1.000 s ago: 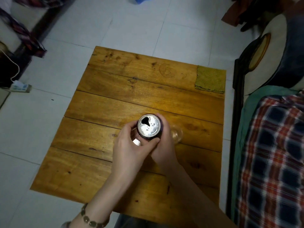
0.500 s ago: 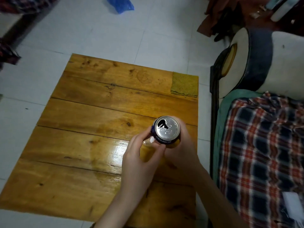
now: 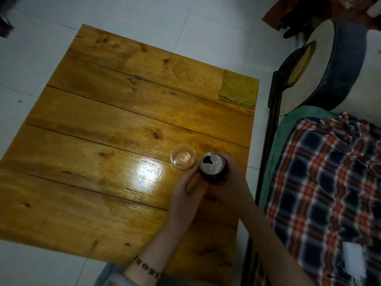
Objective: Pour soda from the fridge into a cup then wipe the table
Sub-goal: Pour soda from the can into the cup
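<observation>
Silver-topped can point(image 3: 212, 165) waits open just beside the cup point(image 3: 183, 159), ready for pouring. Right hand point(image 3: 232, 182) wraps around it. Left hand point(image 3: 183, 193) steadies its side; that hold looks too blurry to tell.

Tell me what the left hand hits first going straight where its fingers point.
Probably the soda can, held by the right hand: the left hand points at its near side. The cup stands just left of that line; blur leaves doubt.
</observation>
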